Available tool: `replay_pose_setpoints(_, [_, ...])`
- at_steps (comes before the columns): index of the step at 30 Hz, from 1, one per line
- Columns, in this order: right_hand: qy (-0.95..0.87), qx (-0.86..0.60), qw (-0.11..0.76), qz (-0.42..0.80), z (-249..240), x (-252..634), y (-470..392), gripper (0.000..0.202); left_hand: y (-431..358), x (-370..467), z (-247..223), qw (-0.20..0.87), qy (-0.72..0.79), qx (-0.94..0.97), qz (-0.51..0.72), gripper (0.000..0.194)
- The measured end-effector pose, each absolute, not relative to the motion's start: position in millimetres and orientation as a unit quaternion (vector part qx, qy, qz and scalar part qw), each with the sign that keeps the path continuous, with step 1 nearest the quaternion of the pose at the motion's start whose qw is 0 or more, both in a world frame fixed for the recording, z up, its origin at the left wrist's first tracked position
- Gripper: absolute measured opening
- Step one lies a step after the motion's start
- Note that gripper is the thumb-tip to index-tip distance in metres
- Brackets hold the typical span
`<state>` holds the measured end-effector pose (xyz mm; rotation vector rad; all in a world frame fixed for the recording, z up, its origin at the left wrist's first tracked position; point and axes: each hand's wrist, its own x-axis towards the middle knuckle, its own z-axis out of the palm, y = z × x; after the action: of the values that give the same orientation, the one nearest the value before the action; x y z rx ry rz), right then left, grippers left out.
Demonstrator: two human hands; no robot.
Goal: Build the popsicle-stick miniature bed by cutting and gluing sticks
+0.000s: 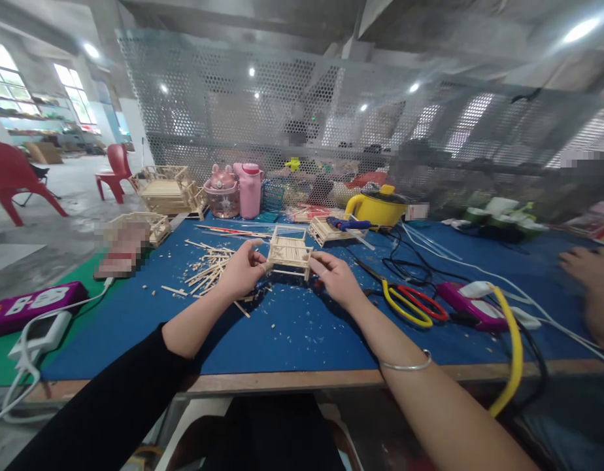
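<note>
A small frame of pale wooden sticks point(289, 252) is held between my two hands over the blue table mat point(302, 340). My left hand point(244, 268) pinches its left side, and my right hand point(334, 276) grips its right side near the corner. The frame has a slatted middle and upright posts. Loose wooden sticks point(208, 271) lie in a scattered pile beside and behind my left hand. Scissors with yellow and red handles point(410, 306) rest to the right of my right hand. Small wood chips dot the mat.
Behind stand more stick models point(167, 190), a pink jug point(250, 191), a blue glue gun point(348, 224) and a yellow pot point(380, 209). Purple power strips point(40, 307) and cables lie at both sides. Another person's hand point(589, 268) is at the far right.
</note>
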<state>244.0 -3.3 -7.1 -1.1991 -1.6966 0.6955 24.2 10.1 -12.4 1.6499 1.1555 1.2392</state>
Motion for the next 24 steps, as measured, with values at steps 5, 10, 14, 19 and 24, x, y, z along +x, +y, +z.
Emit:
replay_pose_setpoints(5, [-0.665, -0.503, 0.469, 0.291, -4, 245, -2, 0.038, 8, 25, -12, 0.349, 0.460, 0.652, 0.491, 0.056])
replay_pose_setpoints(10, [-0.664, -0.489, 0.473, 0.310, -5, 244, -2, 0.039, 5, 27, -9, 0.324, 0.452, 0.658, 0.507, 0.056])
replay_pose_setpoints(14, [-0.678, -0.474, 0.468, 0.312, -6, 243, 1, 0.038, 8, 26, -9, 0.317, 0.439, 0.651, 0.532, 0.063])
replay_pose_setpoints(19, [-0.694, -0.485, 0.448, 0.288, -11, 246, 7, 0.025, 14, 22, -16, 0.309, 0.463, 0.705, 0.440, 0.077])
replay_pose_setpoints(24, [-0.692, -0.499, 0.437, 0.286, -15, 252, 10, 0.048, 16, 7, -9, 0.254, 0.525, 0.706, 0.403, 0.054])
